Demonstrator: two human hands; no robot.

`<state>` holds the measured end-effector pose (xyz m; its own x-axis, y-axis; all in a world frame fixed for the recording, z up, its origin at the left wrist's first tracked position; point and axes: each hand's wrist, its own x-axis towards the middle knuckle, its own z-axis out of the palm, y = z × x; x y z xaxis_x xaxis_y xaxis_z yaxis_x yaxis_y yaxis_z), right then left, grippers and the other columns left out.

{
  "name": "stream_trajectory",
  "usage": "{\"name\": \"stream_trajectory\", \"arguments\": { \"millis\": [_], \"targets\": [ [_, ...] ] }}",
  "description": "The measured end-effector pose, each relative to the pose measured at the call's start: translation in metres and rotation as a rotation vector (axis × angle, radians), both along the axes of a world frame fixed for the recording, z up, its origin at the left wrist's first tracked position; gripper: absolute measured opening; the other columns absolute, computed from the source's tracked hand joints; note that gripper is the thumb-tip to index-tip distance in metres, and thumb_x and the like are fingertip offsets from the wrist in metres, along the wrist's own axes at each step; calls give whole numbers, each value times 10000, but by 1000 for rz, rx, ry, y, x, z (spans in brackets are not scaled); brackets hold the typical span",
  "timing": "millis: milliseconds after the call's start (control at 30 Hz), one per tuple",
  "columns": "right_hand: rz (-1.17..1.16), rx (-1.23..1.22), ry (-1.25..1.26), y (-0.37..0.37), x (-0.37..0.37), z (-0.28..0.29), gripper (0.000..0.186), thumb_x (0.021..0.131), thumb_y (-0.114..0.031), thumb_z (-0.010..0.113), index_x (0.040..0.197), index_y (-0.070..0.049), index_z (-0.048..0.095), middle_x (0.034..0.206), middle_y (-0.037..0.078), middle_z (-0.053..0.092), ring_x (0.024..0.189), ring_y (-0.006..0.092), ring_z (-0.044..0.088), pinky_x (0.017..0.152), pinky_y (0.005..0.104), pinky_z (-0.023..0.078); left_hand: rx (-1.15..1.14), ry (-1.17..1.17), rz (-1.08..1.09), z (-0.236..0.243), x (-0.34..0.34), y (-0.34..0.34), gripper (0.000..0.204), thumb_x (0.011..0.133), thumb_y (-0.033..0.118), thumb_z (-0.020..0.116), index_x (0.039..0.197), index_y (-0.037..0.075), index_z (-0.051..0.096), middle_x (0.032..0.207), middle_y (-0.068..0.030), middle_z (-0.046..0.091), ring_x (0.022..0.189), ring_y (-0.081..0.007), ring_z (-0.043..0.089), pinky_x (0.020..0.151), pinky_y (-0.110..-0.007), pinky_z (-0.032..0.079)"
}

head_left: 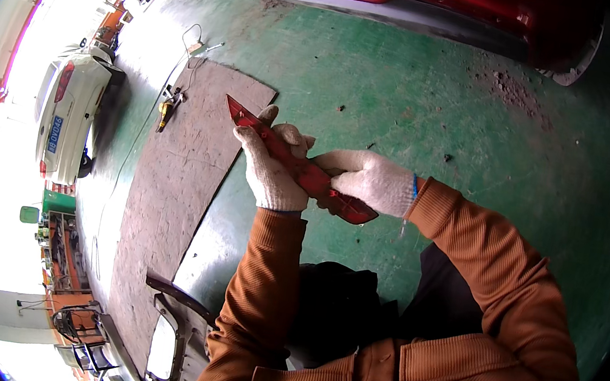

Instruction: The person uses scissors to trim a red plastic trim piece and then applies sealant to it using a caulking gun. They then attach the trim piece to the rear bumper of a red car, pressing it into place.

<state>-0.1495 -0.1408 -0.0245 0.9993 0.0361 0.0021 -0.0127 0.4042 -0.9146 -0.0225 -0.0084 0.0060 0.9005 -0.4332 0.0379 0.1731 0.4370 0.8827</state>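
A long, narrow red car part [297, 163], pointed at both ends, is held at a slant in front of my body. It looks like plastic trim or a lamp piece; I cannot tell which. My left hand [273, 171], in a white knit glove, is wrapped around its upper half, thumb on the near side and fingers behind. In a matching glove with a blue cuff edge, my right hand [373, 182] is closed on the lower half, its fingertips against the part's surface. Some of its fingers are hidden.
A worn brown board [171, 166] lies on the green floor [398, 111], with a yellow power tool [168, 109] and cable by it. A red car body [418, 10] stands ahead and a white car [74, 113] at left. Loose panels [185, 328] lie near my left arm.
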Motion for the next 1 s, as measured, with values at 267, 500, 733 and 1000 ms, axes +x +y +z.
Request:
{"name": "stream_trajectory", "arguments": {
  "millis": [267, 500, 733, 1000],
  "targets": [
    [-49, -332, 51, 7, -8, 14, 446, 1059, -276, 641, 1408, 1, 612, 1201, 188, 722, 1015, 248, 714, 921, 371, 579, -122, 23, 118, 6, 0, 7, 709, 1065, 667, 488, 1373, 29, 489, 802, -33, 595, 676, -163, 498, 739, -385, 489],
    [-245, -533, 180, 27, 11, 2, 437, 1065, -422, 603, 1185, -13, 700, 1031, 218, 746, 986, 343, 724, 888, 430, 547, -70, 150, 181, 8, -17, -3, 611, 1081, 625, 508, 1300, 55, 535, 788, -2, 547, 685, -146, 486, 714, -350, 480],
    [-232, -571, 31, 30, 8, -1, 333, 1086, -322, 550, 1177, -25, 671, 993, 241, 731, 1021, 406, 719, 867, 455, 560, -48, 190, 237, 12, -9, -5, 575, 1084, 602, 523, 1257, 54, 542, 734, 12, 505, 634, -134, 432, 647, -332, 431],
    [-217, -971, -274, 20, -10, 17, 493, 1012, -96, 595, 1501, -138, 547, 1356, 208, 634, 1237, 399, 645, 1021, 461, 563, -100, 39, 221, 13, 1, 10, 602, 1088, 608, 512, 1292, 43, 554, 764, 6, 529, 664, -121, 452, 671, -309, 447]
  ]
}}
